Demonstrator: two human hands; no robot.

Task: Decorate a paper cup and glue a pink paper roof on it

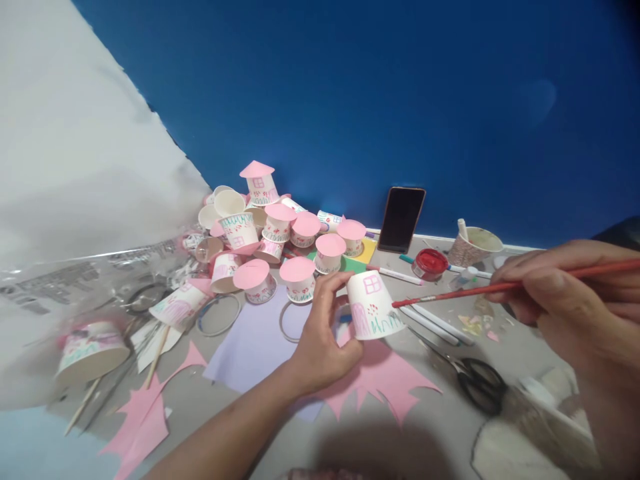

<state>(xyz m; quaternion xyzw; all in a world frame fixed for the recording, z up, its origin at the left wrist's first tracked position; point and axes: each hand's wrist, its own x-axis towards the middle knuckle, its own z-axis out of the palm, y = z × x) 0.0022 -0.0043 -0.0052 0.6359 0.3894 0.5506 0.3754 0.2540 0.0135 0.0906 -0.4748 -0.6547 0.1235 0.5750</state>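
My left hand grips a white paper cup, turned upside down and slightly tilted. On the cup are a purple window, a purple door, red dots and green grass strokes. In my right hand is a thin red paintbrush, its red tip at the cup's right side, close to or touching the surface. An open jar of red paint stands behind the brush. Beneath the cup lies cut pink paper, over a lilac sheet.
Several decorated cups with pink paper roofs crowd the back left. A phone leans on the blue wall. Scissors, white markers, a patterned cup and tape rings lie around. Pink scraps are at front left.
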